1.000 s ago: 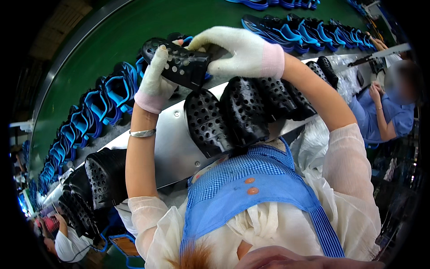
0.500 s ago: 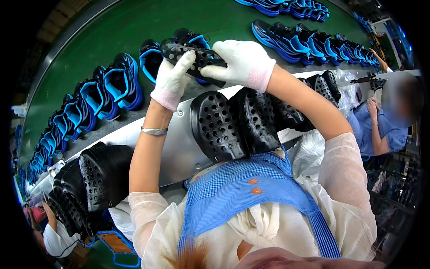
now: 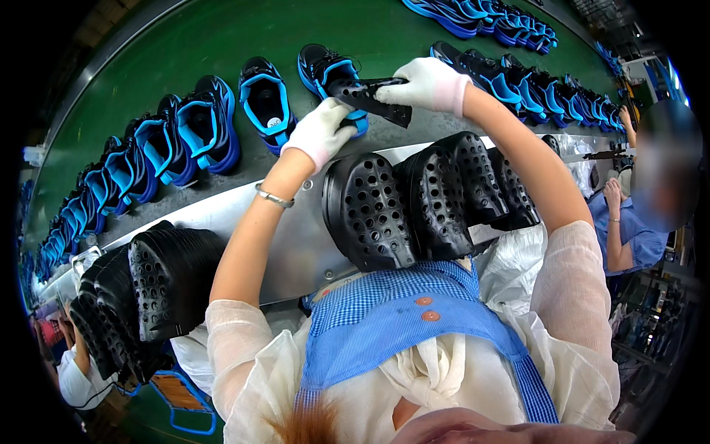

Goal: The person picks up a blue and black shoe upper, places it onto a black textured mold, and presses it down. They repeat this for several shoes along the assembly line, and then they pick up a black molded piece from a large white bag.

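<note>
My right hand, in a white glove, grips a black perforated plastic shoe insert. The insert's front end is at the opening of a black-and-blue sneaker, partly inside or just over it; I cannot tell which. My gloved left hand is closed at the sneaker's collar near the heel, its fingertips partly hidden against shoe and insert. Just left stands another sneaker, a round white sticker on its insole.
Stacked black inserts stand against my apron, with more stacks at the lower left. Sneakers line the green conveyor belt on both sides. A metal ledge runs along it. Another person sits at the right.
The insert has come down from both hands to the sneaker's opening, now in my right hand alone. My left hand has let go of it and moved to the sneaker's collar.
</note>
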Motion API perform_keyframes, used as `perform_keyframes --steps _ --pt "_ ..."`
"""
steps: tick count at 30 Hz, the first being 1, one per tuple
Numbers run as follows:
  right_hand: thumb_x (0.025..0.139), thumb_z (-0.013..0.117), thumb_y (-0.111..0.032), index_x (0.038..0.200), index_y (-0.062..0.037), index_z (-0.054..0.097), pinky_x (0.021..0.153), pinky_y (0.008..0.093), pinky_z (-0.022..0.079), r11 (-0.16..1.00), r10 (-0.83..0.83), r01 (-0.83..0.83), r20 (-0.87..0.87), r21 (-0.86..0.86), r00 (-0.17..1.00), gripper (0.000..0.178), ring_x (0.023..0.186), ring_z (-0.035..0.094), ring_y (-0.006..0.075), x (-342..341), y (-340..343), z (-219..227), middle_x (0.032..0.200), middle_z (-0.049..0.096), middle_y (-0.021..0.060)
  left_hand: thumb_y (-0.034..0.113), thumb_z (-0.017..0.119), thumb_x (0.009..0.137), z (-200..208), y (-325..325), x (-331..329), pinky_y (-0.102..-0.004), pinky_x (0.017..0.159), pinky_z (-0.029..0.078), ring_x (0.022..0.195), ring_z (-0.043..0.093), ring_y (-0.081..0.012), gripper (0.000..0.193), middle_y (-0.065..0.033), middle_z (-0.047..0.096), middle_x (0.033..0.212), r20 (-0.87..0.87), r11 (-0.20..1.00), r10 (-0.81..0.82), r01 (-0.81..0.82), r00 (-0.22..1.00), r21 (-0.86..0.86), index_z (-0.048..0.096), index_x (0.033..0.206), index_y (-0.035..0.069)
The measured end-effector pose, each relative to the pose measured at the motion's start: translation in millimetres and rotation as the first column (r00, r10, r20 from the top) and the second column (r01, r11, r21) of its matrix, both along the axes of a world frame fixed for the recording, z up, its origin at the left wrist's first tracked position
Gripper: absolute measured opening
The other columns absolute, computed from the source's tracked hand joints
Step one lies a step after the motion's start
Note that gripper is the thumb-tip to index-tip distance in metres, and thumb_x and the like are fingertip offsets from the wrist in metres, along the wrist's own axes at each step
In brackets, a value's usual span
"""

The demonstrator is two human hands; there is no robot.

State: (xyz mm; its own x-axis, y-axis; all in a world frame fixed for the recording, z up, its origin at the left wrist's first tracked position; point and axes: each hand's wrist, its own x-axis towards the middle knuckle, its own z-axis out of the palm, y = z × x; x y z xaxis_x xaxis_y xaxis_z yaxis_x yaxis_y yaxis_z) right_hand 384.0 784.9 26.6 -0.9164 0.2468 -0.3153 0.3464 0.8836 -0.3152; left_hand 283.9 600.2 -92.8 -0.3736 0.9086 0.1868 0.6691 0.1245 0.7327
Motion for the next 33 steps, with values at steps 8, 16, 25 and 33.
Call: perform_keyframes --steps 8,16,25,33 --pt "0.079 0.048 -0.033 0.088 -0.006 0.071 0.076 0.0409 0.052 0.925 0.025 -0.073 0.133 0.372 0.991 0.036 0.083 0.066 0.033 -67.4 -33.6 -32.1 0.087 0.068 0.0175 0.021 0.057 0.083 -5.9 30.1 -1.0 -0.0393 0.086 0.047 0.097 0.058 -0.0337 0.027 -0.0171 0.06 0.104 -0.101 0.983 0.044 -0.061 0.994 -0.173 0.064 0.105 0.007" --pt "0.075 0.061 -0.014 0.1 -0.0051 0.068 0.076 0.0373 0.053 0.987 -0.08 0.025 0.343 0.161 0.936 0.027 0.091 0.066 0.0306 -100.0 -35.6 -60.9 0.099 0.068 0.0149 0.03 0.055 0.084 13.5 51.3 -7.3 -0.0398 0.081 0.05 0.087 0.062 -0.0349 0.033 -0.0206 0.065 0.093 0.285 0.808 0.048 0.13 0.957 -0.574 0.065 0.1 0.003" --pt "0.072 0.063 -0.006 0.098 -0.0032 0.067 0.075 0.0377 0.053 0.987 -0.075 0.052 0.145 0.153 0.987 0.026 0.09 0.065 0.0334 -103.4 -27.2 -94.3 0.1 0.066 0.018 0.034 0.054 0.087 6.8 57.8 -13.7 -0.0314 0.058 0.052 0.056 0.065 -0.0212 0.042 -0.0131 0.065 0.069 0.25 0.766 -0.043 0.192 0.967 -0.614 0.058 0.109 -0.001" --pt "0.073 0.061 -0.014 0.091 -0.0091 0.068 0.069 0.0396 0.054 0.999 -0.02 0.016 0.111 0.029 0.994 0.02 0.08 0.067 0.0313 -94.1 -20.5 -79.6 0.089 0.068 0.0148 0.033 0.064 0.076 11.9 70.8 -6.5 -0.0348 0.073 0.052 0.074 0.067 -0.0272 0.051 -0.017 0.068 0.086 0.108 0.723 -0.06 0.118 0.992 -0.68 0.056 0.114 0.0"
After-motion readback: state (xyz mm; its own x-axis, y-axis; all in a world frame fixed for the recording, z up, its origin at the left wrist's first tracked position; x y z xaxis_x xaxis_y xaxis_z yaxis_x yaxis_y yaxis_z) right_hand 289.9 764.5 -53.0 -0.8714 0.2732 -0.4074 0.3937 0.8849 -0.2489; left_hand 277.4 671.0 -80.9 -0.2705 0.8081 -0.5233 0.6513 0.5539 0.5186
